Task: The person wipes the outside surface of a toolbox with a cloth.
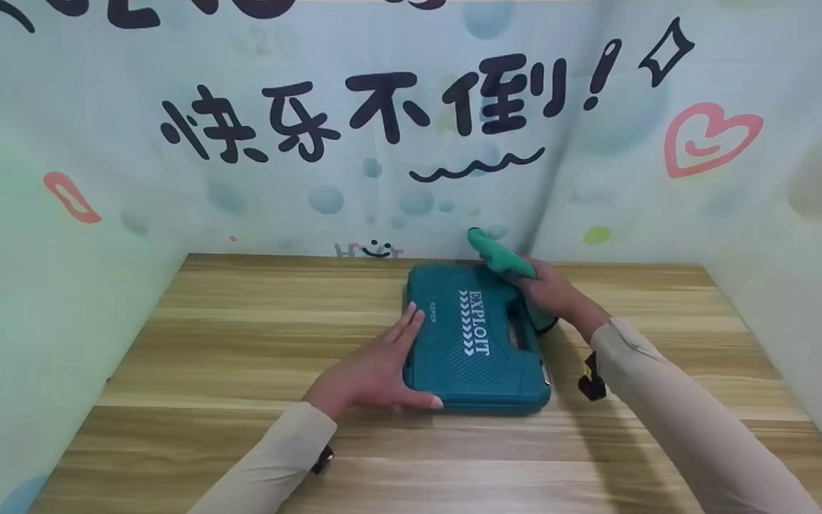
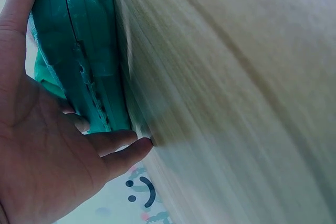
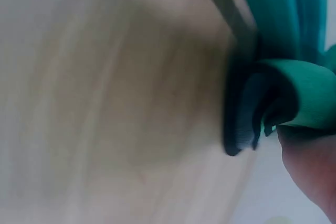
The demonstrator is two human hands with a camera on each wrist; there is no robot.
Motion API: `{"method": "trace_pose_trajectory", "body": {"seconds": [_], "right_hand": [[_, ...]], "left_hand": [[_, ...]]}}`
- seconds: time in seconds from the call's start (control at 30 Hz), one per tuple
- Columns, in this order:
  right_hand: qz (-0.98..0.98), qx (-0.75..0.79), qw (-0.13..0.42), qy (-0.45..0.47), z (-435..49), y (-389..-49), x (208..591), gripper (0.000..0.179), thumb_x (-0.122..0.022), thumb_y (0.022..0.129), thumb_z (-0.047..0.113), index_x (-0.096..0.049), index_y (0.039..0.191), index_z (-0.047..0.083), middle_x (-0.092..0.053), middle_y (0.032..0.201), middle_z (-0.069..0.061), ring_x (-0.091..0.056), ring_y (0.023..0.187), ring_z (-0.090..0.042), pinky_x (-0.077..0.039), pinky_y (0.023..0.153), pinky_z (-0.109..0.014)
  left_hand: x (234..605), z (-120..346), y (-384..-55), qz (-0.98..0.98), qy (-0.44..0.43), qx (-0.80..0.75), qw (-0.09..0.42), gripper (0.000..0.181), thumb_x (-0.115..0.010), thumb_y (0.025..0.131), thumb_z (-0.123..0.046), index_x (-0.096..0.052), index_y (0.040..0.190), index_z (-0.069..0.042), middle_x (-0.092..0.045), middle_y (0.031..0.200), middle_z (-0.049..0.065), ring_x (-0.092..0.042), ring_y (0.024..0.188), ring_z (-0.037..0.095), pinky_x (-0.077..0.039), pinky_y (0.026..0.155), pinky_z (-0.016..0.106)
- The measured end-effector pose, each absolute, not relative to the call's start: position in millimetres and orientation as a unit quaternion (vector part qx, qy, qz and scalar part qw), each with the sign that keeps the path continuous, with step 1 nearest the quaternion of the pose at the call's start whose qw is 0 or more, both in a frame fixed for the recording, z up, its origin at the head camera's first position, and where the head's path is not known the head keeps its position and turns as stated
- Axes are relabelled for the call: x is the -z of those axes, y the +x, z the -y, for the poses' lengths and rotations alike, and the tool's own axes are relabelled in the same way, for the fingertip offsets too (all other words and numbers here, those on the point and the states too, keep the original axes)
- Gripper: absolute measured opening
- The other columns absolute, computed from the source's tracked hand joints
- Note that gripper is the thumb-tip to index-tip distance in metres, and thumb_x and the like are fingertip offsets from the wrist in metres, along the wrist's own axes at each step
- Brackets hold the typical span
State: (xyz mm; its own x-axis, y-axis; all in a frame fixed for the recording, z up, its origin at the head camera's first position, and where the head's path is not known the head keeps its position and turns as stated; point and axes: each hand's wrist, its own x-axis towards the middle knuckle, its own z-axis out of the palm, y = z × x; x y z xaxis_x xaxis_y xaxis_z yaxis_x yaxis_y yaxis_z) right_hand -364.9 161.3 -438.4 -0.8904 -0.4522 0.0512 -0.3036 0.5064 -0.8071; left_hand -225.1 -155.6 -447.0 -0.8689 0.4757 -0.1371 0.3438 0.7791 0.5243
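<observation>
A teal plastic tool case (image 1: 464,378) with white "EXPLOIT" lettering lies flat on the table, its handle cut-out toward the right. My left hand (image 1: 375,368) rests against its left side, fingers mostly straight at the edge and thumb along the near edge. In the left wrist view the palm (image 2: 52,145) faces the hinge side of the case (image 2: 89,51). At the far right corner my right hand (image 1: 554,293) grips a green fabric piece (image 1: 500,255). Dark trim and an open, cuff-like end of this green fabric (image 3: 310,90) show in the right wrist view.
The wood-grain table (image 1: 254,321) runs back to a printed cloth backdrop (image 1: 275,207) with lettering, which also hangs at both sides. A small black device (image 1: 591,382) hangs under the right sleeve.
</observation>
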Motion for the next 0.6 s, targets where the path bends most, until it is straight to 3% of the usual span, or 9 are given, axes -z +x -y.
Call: {"method": "trace_pose_trajectory", "body": {"seconds": [0.3,0.43,0.6], "right_hand": [[-0.804,0.571,0.084,-0.145,-167,-357,455,0.037,-0.040,0.112,0.031,-0.049,0.134,0.002,-0.049,0.135,-0.017,-0.044,0.125,-0.035,-0.026,0.111,-0.062],[-0.787,0.596,0.085,-0.131,-169,-346,459,0.044,-0.040,0.112,0.033,-0.045,0.147,0.007,-0.046,0.146,-0.011,-0.040,0.133,-0.032,-0.022,0.114,-0.062],[-0.764,0.630,0.089,-0.104,-170,-331,462,0.047,-0.039,0.112,0.025,-0.038,0.154,0.004,-0.043,0.153,-0.012,-0.037,0.138,-0.031,-0.018,0.116,-0.059]], "left_hand": [[449,156,-227,-0.936,0.217,-0.242,0.131,0.135,-0.070,0.068,-0.084,0.004,0.165,-0.023,0.011,0.169,-0.005,-0.011,0.153,0.027,-0.032,0.113,0.048],[450,155,-227,-0.934,0.220,-0.248,0.131,0.135,-0.070,0.068,-0.083,0.004,0.165,-0.023,0.011,0.169,-0.005,-0.010,0.153,0.027,-0.031,0.113,0.049],[450,156,-226,-0.935,0.217,-0.250,0.130,0.135,-0.070,0.068,-0.083,0.004,0.165,-0.023,0.011,0.169,-0.005,-0.010,0.153,0.027,-0.032,0.112,0.049]]}}
